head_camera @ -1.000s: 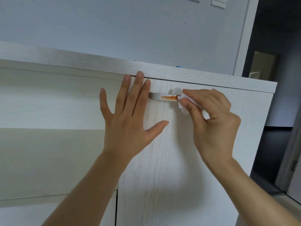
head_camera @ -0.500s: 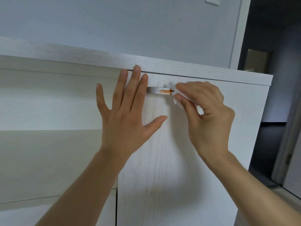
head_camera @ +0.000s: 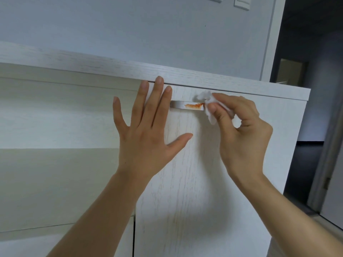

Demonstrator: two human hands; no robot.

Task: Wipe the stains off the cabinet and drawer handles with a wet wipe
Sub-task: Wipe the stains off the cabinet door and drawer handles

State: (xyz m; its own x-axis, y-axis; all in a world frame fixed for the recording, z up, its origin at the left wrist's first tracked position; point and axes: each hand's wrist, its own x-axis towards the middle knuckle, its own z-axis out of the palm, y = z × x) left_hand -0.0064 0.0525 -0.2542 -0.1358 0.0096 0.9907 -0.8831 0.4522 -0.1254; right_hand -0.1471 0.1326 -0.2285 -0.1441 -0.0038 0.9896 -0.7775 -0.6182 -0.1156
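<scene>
Nearest, forearms: two bare forearms rise from the bottom edge of the view toward the cabinet front.
Left hand (head_camera: pixel 148 134): lies flat on the cabinet door (head_camera: pixel 194 182) near its upper left corner, fingers straight and spread, thumb pointing right; it holds nothing, and its fingertips reach the door's top edge.
Right hand (head_camera: pixel 243 134): raised at the right end of the handle, its thumb and forefinger pinching the wet wipe (head_camera: pixel 208 104); the other fingers are curled behind.
Wet wipe: white and crumpled, it bunches out above and below the pinching fingers and touches the right end of the handle.
Handle (head_camera: pixel 178 105): a short horizontal metal bar just below the door's top edge, between the two hands; its left end is just beside the left index finger.
Stain (head_camera: pixel 194 106): an orange-red smear covers the right half of the visible handle, running up to the wipe.
Cabinet (head_camera: pixel 74 62): pale wood grain, with a thick top board; an open recess with a shelf lies left of the door.
Wall (head_camera: pixel 148 25): pale grey-blue behind the cabinet, with white switch plates (head_camera: pixel 241 1) at the top edge of the view.
Doorway (head_camera: pixel 311 89): dark, to the right of the cabinet.
</scene>
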